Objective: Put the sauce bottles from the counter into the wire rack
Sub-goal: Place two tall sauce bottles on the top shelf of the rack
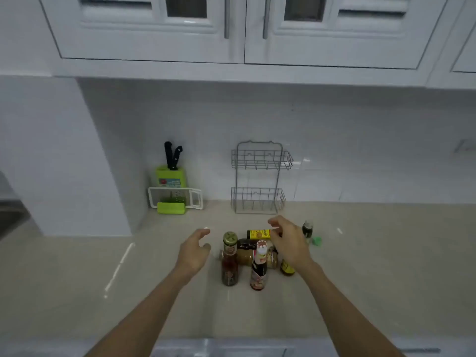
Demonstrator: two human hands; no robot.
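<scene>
Two bare forearms reach forward over the beige counter [77, 274] from the near edge. The left hand [193, 251] hangs slack just left of the bottle cluster, fingers loosely curled and apart, grasping nothing. The right hand [288, 243] hovers over the right side of the cluster, fingers spread and bent, also empty; it hides part of the bottles beneath it.

Nearest in the cluster stand two upright bottles: a dark red sauce bottle with a gold cap [229, 261] on the left and a slimmer bottle with a red-and-white cap [258, 269] just beside it on the right. Behind them a brown-filled jar [246, 256] lies on its side, with a dark item above it too blurred to name. A yellow-labelled bottle [258, 234] lies flat farther back, and a yellow-labelled dark bottle [287, 269] shows under the right wrist. A small dark bottle [307, 228] stands to the right, a green cap [317, 240] near it.

Beyond, the two-tier wire rack [260, 176] stands against the white tiled wall, both baskets holding nothing. Well to its left sit a green knife block [170, 176] with black handles and a white grater [175, 198] leaning before it. White cabinets [154, 29] hang overhead.
</scene>
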